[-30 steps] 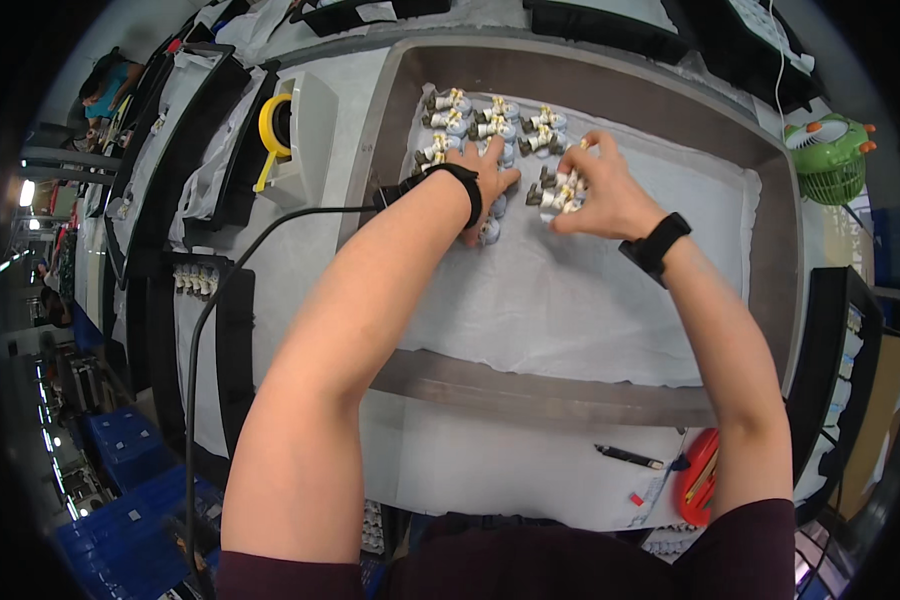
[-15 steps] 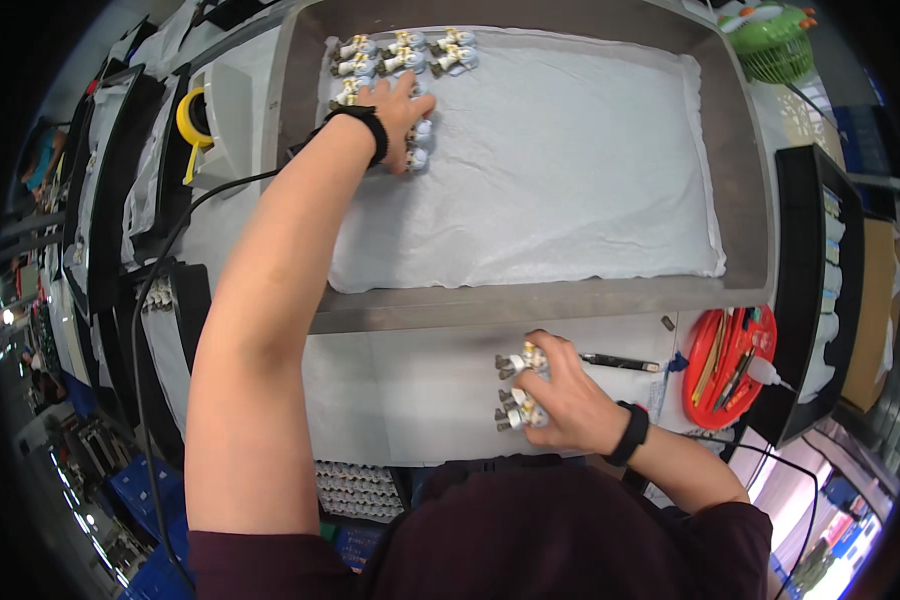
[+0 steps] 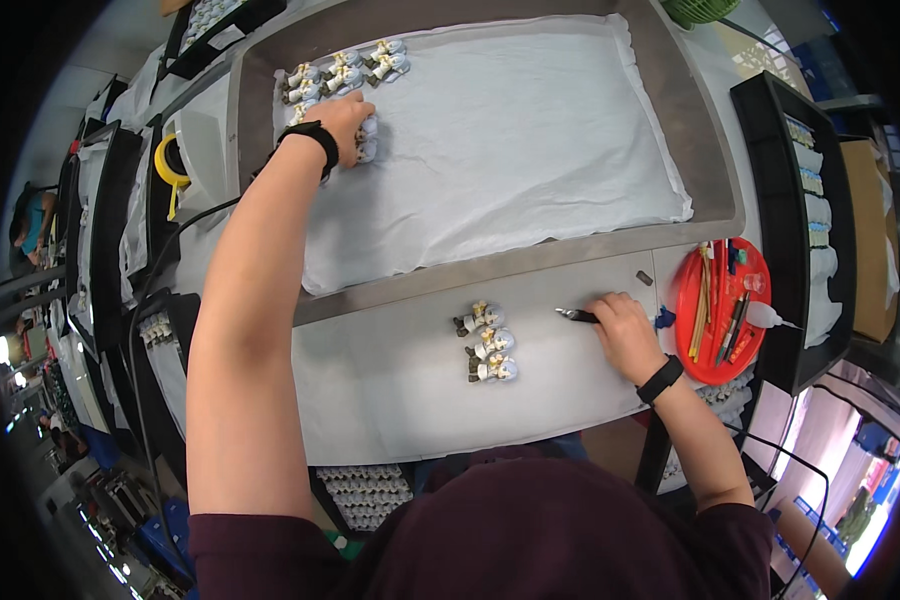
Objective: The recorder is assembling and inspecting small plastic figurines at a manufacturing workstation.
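Inside the metal tray (image 3: pixel 490 258), my left hand (image 3: pixel 342 125) is curled over small white-and-blue figurines (image 3: pixel 368 140) near the left side. Its fingers are bent around them, and the palm hides part of the group. Several more figurines (image 3: pixel 342 72) lie in rows just beyond that hand. On the white work surface, my right hand (image 3: pixel 625 335) grips a slim black craft knife (image 3: pixel 576 315), its pale tip pointing left. To the left of the knife, 3 matching figurines (image 3: pixel 492 343) lie on their sides in a column, apart from the hand.
White cloth (image 3: pixel 510 130) lines the tray. A red dish (image 3: pixel 682 345) of tools and a small white squeeze bottle (image 3: pixel 765 315) sit at right. Beyond them stands a black bin (image 3: pixel 770 200). Yellow tape (image 3: pixel 167 165) is at left. A black cable (image 3: pixel 160 270) runs beside my left forearm.
My right hand has let go of the figurines on the work surface, moved right and taken hold of the craft knife. My left hand's spread fingers have drawn in. The view has shifted.
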`<state>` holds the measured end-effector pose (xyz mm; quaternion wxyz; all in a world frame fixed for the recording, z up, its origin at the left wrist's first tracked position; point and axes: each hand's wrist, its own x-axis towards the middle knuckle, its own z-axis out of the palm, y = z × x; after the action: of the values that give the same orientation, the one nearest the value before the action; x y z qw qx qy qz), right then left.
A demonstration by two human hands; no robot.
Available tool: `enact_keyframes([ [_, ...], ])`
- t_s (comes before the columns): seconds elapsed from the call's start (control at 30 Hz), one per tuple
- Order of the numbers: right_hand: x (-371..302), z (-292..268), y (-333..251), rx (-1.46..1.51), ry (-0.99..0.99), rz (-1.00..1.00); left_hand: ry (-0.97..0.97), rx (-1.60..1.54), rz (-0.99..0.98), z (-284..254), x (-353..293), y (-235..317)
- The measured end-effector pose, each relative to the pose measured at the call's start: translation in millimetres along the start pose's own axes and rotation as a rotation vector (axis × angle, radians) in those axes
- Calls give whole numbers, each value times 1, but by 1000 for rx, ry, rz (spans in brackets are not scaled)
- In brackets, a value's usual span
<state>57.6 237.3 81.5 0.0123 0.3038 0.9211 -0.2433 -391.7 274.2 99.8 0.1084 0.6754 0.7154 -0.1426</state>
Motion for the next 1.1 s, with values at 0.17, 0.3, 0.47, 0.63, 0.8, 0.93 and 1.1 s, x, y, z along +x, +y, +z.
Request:
enact_keyframes([
  [0.17,1,-15,15,-60,155,81,325,-114,32,-46,-31,22],
  [0.3,5,-48,-18,126,317,-12,603,-282,116,-83,-99,35],
  [0.47,31,-106,-54,402,284,-127,513,-533,297,-87,-188,105],
  [0.63,128,-130,-79,349,113,-398,57,-488,290,9,-246,167],
  [0.8,248,-94,-97,59,-14,-215,77,-361,174,75,-226,195],
  [0.93,300,-41,-115,-153,-26,82,178,-417,106,74,-219,200],
  [1.1,331,-12,-99,-96,-125,85,212,-652,161,15,-242,176],
])
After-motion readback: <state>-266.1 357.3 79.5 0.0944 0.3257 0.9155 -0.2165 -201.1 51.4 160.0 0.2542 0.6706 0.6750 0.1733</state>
